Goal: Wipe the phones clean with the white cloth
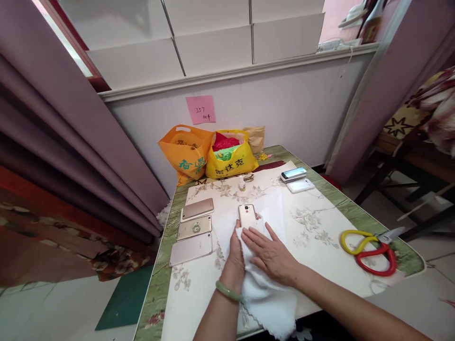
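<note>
A gold phone (246,214) lies back-up in the middle of the table, half covered by a white cloth (265,293). My right hand (270,253) lies flat on the cloth with its fingers stretched out, pressing it onto the phone. My left hand (235,246), with a green bangle on the wrist, grips the phone's left edge, its fingers partly hidden under the cloth.
Three phones (194,230) lie in a row at the table's left. Two more devices (296,179) sit at the far right. Scissors with yellow and red handles (369,248) lie near the right edge. Orange and yellow bags (209,154) and a small bottle (241,183) stand at the back.
</note>
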Demonstrator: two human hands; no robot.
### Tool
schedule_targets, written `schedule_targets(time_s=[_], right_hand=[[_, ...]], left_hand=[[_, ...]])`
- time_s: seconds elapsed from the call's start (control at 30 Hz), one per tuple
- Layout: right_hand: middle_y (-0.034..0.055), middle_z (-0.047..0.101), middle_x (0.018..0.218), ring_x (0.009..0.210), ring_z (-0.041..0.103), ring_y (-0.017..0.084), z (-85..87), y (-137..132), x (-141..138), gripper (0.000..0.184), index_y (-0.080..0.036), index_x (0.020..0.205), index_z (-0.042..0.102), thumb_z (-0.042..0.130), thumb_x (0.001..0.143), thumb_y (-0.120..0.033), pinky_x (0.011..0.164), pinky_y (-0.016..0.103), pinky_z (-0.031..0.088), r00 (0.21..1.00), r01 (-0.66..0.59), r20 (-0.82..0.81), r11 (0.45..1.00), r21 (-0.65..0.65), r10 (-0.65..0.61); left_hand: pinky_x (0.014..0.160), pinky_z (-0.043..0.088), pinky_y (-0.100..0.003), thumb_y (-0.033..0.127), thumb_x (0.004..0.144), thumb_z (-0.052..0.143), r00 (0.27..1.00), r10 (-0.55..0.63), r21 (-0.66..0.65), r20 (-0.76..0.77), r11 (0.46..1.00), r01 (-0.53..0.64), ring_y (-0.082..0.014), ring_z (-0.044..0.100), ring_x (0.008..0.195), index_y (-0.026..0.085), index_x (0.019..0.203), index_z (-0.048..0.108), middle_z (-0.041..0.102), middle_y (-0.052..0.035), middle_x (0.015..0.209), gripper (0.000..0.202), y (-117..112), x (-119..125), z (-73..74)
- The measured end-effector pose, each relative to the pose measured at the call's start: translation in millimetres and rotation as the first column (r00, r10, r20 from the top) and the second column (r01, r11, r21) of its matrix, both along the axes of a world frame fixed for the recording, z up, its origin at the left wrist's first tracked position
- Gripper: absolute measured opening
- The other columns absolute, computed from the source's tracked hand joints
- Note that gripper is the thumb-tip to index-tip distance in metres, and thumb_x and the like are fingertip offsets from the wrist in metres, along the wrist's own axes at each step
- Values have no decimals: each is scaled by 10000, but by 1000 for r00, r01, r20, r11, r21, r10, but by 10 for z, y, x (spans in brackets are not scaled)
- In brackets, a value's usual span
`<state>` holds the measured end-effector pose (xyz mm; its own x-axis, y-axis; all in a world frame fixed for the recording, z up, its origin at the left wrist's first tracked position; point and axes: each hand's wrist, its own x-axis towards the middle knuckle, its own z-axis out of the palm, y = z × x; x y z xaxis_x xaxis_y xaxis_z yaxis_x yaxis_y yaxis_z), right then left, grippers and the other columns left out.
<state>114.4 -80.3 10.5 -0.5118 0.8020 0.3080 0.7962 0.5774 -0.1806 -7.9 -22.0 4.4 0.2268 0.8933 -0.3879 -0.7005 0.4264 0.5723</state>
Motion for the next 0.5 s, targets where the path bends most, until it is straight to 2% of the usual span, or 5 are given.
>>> schedule_targets(time_s=[0.1,0.23,0.3,0.37,0.5], right_hand=[[29,228,1575,1452,212,202,37,348,-28,601,-247,1539,101,340,1002,-370,1183,540,72,994,112,-6,993,-31,-112],[24,189,1584,1459,188,208,99,662,-46,566,-234,1538,128,280,1011,-375,1167,552,128,954,295,-34,952,-86,-299],[43,171,1587,1461,176,220,101,620,-48,575,-207,1541,117,274,1010,-362,1166,549,129,932,354,-51,931,-85,-359],[54,160,1589,1463,169,226,74,439,-52,586,-197,1544,97,284,1007,-336,1174,544,97,940,333,-55,941,-54,-336],[47,203,1581,1451,214,213,4,-27,-58,613,-219,1546,78,339,995,-291,1193,510,31,996,90,-16,996,-10,-90]], left_hand=[[1063,409,-336,390,859,559,999,41,33,-7,999,-41,-209,629,1098,142,1076,673,721,-86,1012,349,-7,43,-36],[1048,434,-382,425,869,543,979,-152,15,136,988,151,-233,613,1142,183,1170,639,705,-92,1103,398,20,93,-18],[1051,433,-398,441,864,550,964,-209,1,164,977,212,-245,609,1153,183,1193,629,700,-95,1123,426,32,88,5],[1067,418,-377,434,863,559,973,-173,-1,151,985,175,-234,601,1167,174,1192,631,698,-91,1134,426,34,61,21],[1104,372,-330,404,859,574,997,-32,19,66,999,31,-201,582,1192,182,1165,649,703,-74,1125,385,-9,-29,-6]])
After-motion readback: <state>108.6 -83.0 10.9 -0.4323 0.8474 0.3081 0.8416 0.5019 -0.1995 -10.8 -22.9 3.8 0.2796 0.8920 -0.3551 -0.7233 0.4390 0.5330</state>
